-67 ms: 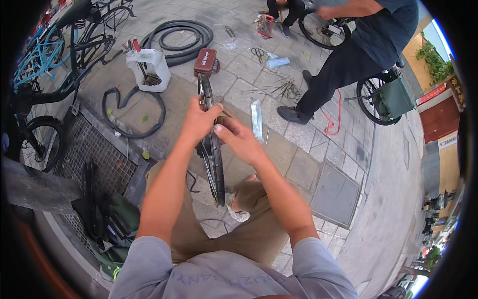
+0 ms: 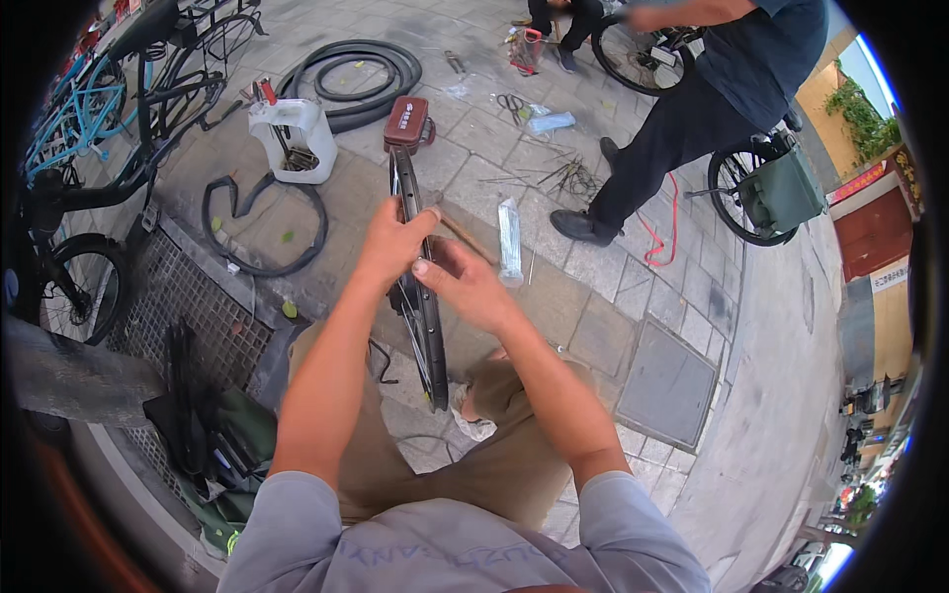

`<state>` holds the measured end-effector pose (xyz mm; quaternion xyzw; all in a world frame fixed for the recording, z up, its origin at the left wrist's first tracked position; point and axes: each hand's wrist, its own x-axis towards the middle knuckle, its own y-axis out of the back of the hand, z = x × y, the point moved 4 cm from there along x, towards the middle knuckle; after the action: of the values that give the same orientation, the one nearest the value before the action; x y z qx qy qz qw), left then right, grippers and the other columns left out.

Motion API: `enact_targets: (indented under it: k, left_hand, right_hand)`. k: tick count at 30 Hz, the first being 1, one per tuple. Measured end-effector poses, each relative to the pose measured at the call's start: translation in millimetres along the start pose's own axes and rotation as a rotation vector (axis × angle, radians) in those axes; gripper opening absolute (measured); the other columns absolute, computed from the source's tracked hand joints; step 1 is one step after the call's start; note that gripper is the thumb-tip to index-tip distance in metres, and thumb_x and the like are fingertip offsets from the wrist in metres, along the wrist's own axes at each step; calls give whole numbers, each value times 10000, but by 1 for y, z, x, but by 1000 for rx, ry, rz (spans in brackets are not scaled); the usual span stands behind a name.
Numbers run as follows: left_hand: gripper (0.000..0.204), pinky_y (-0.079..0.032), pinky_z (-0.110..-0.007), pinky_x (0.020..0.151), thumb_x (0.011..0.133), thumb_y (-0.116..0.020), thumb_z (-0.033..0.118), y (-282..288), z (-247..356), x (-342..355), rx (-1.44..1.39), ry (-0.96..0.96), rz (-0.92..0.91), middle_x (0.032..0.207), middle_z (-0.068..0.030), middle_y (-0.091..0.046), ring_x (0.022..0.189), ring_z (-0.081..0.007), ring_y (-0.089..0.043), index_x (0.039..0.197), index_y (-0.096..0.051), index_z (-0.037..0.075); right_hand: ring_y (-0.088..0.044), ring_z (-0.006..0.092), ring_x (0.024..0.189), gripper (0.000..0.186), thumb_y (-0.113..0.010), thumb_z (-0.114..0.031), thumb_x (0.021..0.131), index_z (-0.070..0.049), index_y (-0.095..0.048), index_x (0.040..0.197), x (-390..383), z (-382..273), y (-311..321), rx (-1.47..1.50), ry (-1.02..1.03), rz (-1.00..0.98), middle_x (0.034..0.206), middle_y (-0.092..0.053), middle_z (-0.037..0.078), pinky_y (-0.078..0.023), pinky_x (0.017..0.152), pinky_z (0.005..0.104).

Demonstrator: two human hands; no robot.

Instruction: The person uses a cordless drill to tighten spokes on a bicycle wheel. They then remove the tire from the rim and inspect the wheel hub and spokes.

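A bicycle wheel [image 2: 427, 321] with a bare black rim stands on edge between my knees, seen nearly edge-on, its spokes showing on the left side. My left hand [image 2: 393, 237] grips the upper part of the rim, thumb laid across it. Just below, on the near right side, my right hand [image 2: 467, 282] has its thumb pressed on the rim's outer face. The right fingers curl round the far side and are partly hidden. Beyond the wheel's top lies a dark red case [image 2: 408, 123].
A cut-open white jug [image 2: 314, 148] holds tools. Black tyres [image 2: 400, 59] and a loose black tube [image 2: 318, 232] lie on the paving. A wooden stick [image 2: 470, 240] and a plastic-wrapped packet [image 2: 509, 242] are right of the wheel. Another person [image 2: 672, 148] stands at right; bicycles [image 2: 94, 188] stand left.
My right hand has slid slightly down and left along the rim. The left hand keeps its hold, and the wheel stays nearly in place.
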<state>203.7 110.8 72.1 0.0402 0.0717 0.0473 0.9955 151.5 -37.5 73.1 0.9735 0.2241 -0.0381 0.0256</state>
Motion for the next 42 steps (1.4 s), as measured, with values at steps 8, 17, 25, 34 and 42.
enact_targets:
  k: [8, 17, 25, 34, 42]
  left_hand:
    - [352, -548, -310, 683, 893, -717, 213, 3, -10, 1, -236, 113, -107, 961, -88, -682, 807, -160, -657, 1174, -629, 19]
    - [144, -507, -284, 623, 875, -699, 123, 2, -9, -2, -380, 159, -87, 766, -18, -591, 654, -130, -578, 971, -614, 58]
    - [178, -511, -273, 638, 892, -693, 114, -11, -4, -12, -378, 128, -144, 825, -50, -645, 674, -127, -605, 1031, -607, 44]
    - [216, -521, -286, 678, 892, -701, 105, -28, -6, -18, -338, 111, -184, 874, -70, -673, 722, -125, -619, 1069, -599, 34]
    - [278, -496, -287, 814, 864, -709, 63, -25, -9, -24, -486, 72, -205, 953, -45, -631, 900, -120, -611, 1095, -556, 50]
  right_hand:
    - [-555, 241, 1086, 660, -781, -303, 865, 45, -499, 1349, 1, -5, -25, -200, -19, 95, 1189, -524, 156, -489, 973, 381]
    - [-592, 492, 1161, 721, -704, -354, 868, 93, -432, 1365, -16, -20, -31, -347, 7, 151, 1270, -528, 315, -504, 999, 510]
    - [-572, 502, 1180, 695, -695, -282, 873, 139, -399, 1340, -22, -20, -25, -471, 4, 167, 1285, -504, 334, -489, 1005, 536]
    - [-542, 481, 1164, 644, -706, -179, 844, 102, -427, 1352, -29, -7, -28, -305, -7, 446, 1250, -482, 318, -478, 999, 519]
    - [-575, 461, 1041, 498, -703, -184, 827, 83, -532, 1211, -29, -17, -31, -351, 64, 443, 1129, -545, 290, -499, 918, 513]
